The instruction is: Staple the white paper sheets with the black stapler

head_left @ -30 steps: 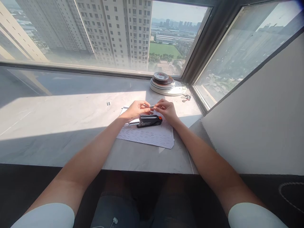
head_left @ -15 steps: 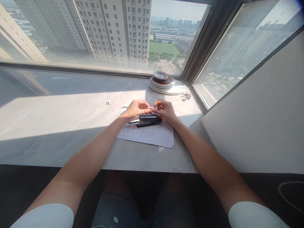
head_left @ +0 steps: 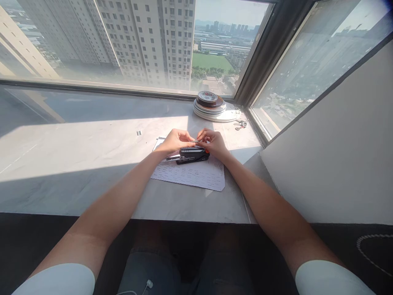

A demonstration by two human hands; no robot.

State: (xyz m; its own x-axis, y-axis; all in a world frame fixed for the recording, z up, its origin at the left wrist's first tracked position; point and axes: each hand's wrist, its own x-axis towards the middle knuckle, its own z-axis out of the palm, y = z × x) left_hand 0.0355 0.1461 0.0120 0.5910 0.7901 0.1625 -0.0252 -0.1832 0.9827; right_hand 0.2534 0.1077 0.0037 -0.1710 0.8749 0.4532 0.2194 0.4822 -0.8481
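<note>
My left hand (head_left: 178,140) and my right hand (head_left: 211,141) meet over the paper, both closed in a pinch. Between their fingertips is a short, thin, greyish strip of staples (head_left: 194,141), partly covered by the fingers. Just below the hands a black stapler (head_left: 193,155) lies on the papers, its metal magazine sticking out to the left. A bit of red shows at its right end, near my right hand. The printed sheets of paper (head_left: 190,176) lie under the stapler on the pale stone sill.
On the sill (head_left: 92,151) to the left lies another small silvery strip (head_left: 138,133). A stack of plates (head_left: 210,107) stands by the window corner, with a bunch of keys (head_left: 242,124) beside it. A white wall (head_left: 337,143) bounds the right side.
The strip between my fingertips has turned slightly, now showing a greyer face where it looked whiter. Both hands stay in nearly the same place; the stapler and papers have not moved.
</note>
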